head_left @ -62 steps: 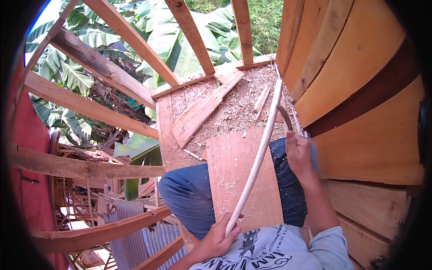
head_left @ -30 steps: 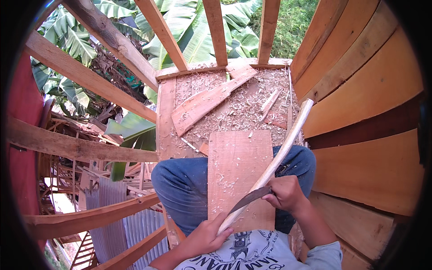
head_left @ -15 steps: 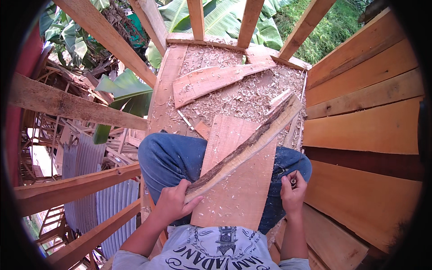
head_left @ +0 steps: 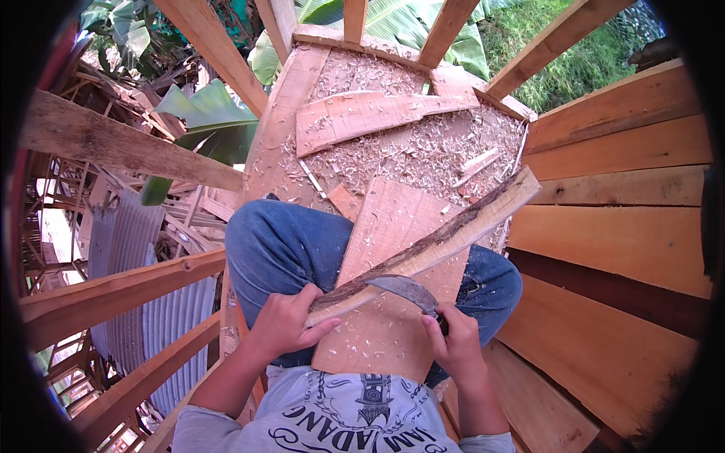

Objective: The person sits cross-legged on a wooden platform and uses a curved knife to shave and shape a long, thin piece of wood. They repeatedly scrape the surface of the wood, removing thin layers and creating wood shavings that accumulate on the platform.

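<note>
Wood slat [head_left: 438,241] lies across the lap board [head_left: 393,257]; left hand [head_left: 291,321] clamps its near end, right hand [head_left: 453,343] fists a knife [head_left: 404,288] on its edge. Blade sits close to the left fingers; a slip off the bark likely cuts them.

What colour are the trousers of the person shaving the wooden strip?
Blue denim jeans, clearest in the head view, under the board across the lap.

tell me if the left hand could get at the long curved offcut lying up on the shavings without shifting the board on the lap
Probably not as things stand. The left hand grips the near end of the wooden strip, and the curved offcut lies past the knees and the lap board. It would have to let go and lean forward.
</note>
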`<action>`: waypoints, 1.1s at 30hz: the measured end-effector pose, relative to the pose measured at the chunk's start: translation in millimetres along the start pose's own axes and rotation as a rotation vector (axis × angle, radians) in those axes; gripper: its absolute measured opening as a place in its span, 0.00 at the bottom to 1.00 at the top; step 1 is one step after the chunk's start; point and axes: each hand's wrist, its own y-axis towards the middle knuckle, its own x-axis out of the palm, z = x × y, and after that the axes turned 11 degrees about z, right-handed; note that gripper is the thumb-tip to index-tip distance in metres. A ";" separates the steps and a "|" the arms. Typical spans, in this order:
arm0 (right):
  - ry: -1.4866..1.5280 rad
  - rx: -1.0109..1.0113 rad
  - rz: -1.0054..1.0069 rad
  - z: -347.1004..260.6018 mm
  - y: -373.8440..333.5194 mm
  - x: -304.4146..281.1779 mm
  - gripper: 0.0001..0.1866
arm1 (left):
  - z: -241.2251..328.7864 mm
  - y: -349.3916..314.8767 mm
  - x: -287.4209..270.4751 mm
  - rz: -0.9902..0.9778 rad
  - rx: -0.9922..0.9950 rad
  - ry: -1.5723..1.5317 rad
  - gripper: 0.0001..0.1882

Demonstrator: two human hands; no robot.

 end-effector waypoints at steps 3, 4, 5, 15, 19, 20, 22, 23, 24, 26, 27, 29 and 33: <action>-0.146 -0.017 0.034 1.3 2.6 -1.0 0.09 | -1.5 -1.0 2.1 0.027 0.016 0.005 0.22; -0.214 -0.031 0.047 1.6 5.0 -2.0 0.11 | -2.0 -1.4 2.8 0.038 0.024 0.008 0.22; -0.246 -0.032 0.072 1.0 7.5 -2.7 0.11 | -1.5 -1.5 3.4 0.046 0.029 0.019 0.22; -0.276 0.198 0.475 46.3 30.4 -36.3 0.20 | 0.7 -0.4 6.0 0.076 0.030 0.032 0.22; -0.258 0.097 0.344 24.1 24.3 -36.3 0.20 | 3.9 5.3 7.2 0.064 0.001 0.032 0.21; -0.253 0.060 0.248 16.3 19.8 -25.8 0.19 | 4.2 5.4 7.5 0.056 0.000 0.030 0.21; -0.246 -0.044 0.090 4.7 14.3 1.2 0.19 | 3.4 6.2 8.4 0.042 0.000 0.019 0.21; -0.247 -0.056 0.065 3.0 15.3 13.7 0.20 | 3.3 6.1 9.3 0.058 -0.004 -0.009 0.21; -0.245 -0.053 0.076 4.1 19.9 19.9 0.20 | 2.3 5.5 8.8 0.077 -0.012 -0.025 0.21; -0.273 -0.058 0.091 5.0 29.4 26.8 0.20 | 1.6 5.2 6.9 0.078 -0.050 -0.044 0.21; -0.304 -0.065 0.101 7.0 33.6 25.5 0.20 | 2.5 6.5 7.3 0.060 -0.073 -0.047 0.21; -0.363 -0.087 0.134 10.4 41.8 23.7 0.21 | 3.6 8.7 5.5 0.045 -0.100 -0.054 0.21; -0.435 -0.114 0.191 16.8 48.7 17.8 0.22 | 3.0 12.6 11.2 0.064 -0.084 -0.059 0.21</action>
